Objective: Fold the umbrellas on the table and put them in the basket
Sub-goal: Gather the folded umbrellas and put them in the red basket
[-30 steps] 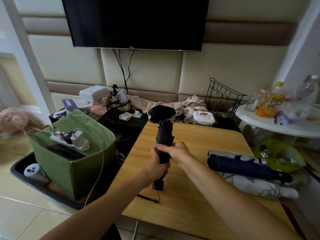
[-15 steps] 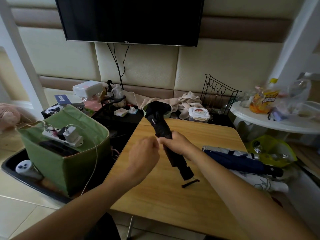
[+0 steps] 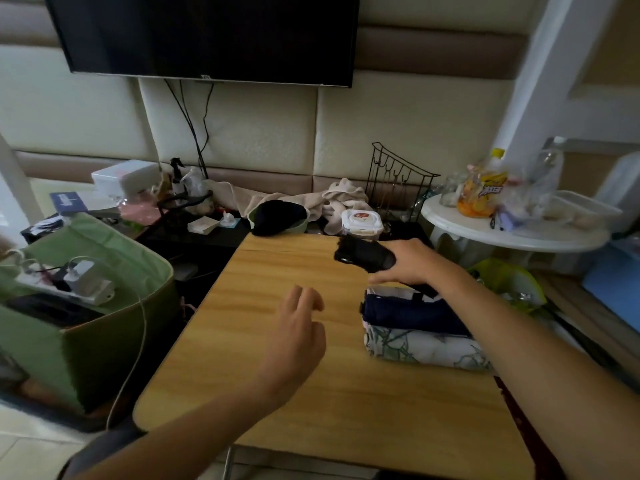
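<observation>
My right hand (image 3: pixel 414 259) grips a folded black umbrella (image 3: pixel 363 256), holding it nearly level above the far right part of the wooden table (image 3: pixel 277 341). Its handle end runs under my wrist over two other folded umbrellas: a navy one (image 3: pixel 408 315) and a white patterned one (image 3: pixel 422 348), lying side by side on the table's right side. My left hand (image 3: pixel 298 327) hovers over the middle of the table, fingers loosely curled, holding nothing. A green fabric basket (image 3: pixel 114 327) stands on the floor to the left with a power strip and chargers inside.
A black wire rack (image 3: pixel 398 181) stands behind the table, beside a towel and a lidded container (image 3: pixel 362 221). A white round side table (image 3: pixel 512 230) with bottles and snacks is at the right. A cable hangs over the basket's near edge. A TV hangs on the wall.
My left hand let go of the black umbrella and dropped toward the table's middle. My right hand carried the umbrella to the right, tipping it from upright to nearly level above the other umbrellas.
</observation>
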Motion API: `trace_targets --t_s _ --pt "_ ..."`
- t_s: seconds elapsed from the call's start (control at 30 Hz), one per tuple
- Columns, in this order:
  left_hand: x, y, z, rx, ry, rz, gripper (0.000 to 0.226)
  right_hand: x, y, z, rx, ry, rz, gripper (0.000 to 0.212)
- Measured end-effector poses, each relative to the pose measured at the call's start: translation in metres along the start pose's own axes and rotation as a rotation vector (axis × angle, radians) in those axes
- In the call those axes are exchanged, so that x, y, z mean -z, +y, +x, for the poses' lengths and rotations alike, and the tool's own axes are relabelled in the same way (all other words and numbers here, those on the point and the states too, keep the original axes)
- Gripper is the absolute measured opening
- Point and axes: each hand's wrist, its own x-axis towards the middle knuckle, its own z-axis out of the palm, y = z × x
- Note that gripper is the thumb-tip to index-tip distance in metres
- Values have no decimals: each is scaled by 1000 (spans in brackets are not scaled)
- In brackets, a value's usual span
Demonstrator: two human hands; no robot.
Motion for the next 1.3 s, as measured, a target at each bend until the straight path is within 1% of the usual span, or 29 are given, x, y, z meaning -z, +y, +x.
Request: trace_targets --t_s 0.03,0.07,0.1,0.13,0.17,0.2,0.23,0.3,0.4,0.43,0.5,0.6,0.63,0.7,0.73,0.77,0.83,0.87,0.9,0.97,1.03,1.17,1.27,1.3 --pt "-11 16 -8 146 -155 -93 20 -4 20 -1 -42 -57 -17 69" --pt "-22 34 -14 318 -352 -216 15 -10 36 -3 -77 -123 -39 77" --pt "-32 52 -17 515 -572 -372 11 -17 50 -6 -111 -187 -41 80" --pt "-42 70 -17 701 -764 -549 9 -25 60 -9 -130 -224 -11 78" --pt "-52 84 -14 852 -892 -711 11 -33 69 -11 -143 -241 35 75" --pt "-64 94 -10 951 -934 -824 16 -41 75 -13 -162 -254 78 76" --pt "-72 104 -4 1022 -901 -904 23 -46 78 -14 -175 -270 110 82" --pt "-94 110 8 1097 -767 -988 29 -52 83 -9 -227 -295 116 97" --pt "-118 114 26 1134 -656 -919 42 -56 84 -3 -285 -287 85 126" --pt "-123 113 31 1151 -639 -880 47 -57 83 -1 -312 -284 92 132" --pt "-126 110 38 1172 -614 -840 56 -59 82 -1 -366 -282 115 136" --pt "-127 104 41 1149 -544 -847 59 -59 86 -5 -427 -276 184 152" --pt "-129 103 42 1142 -513 -831 67 -60 89 -8 -440 -272 238 151" --pt "-144 95 43 1138 -441 -812 84 -63 91 -14 -461 -266 372 139" --pt "-148 95 42 1159 -393 -820 88 -63 91 -16 -460 -268 427 137" --pt "-144 100 42 1199 -358 -840 84 -64 92 -16 -455 -274 463 140" --pt "-134 111 40 1235 -280 -943 55 -65 95 -20 -437 -272 511 145" --pt "-134 111 40 1236 -267 -983 43 -66 98 -22 -435 -268 540 144" --pt "-134 111 39 1225 -269 -1020 39 -69 100 -24 -445 -272 579 139" --pt "-130 107 39 1225 -242 -1041 47 -79 105 -29 -458 -285 690 136" --pt "-126 102 40 1205 -238 -1044 54 -91 107 -32 -456 -260 799 137" --pt "-121 93 35 1162 -279 -1119 51 -97 92 -49 -449 -142 901 141" --pt "-117 92 30 1160 -286 -1133 45 -98 83 -58 -460 -111 940 142" --pt "-116 92 29 1151 -286 -1139 47 -98 82 -61 -462 -105 956 142"
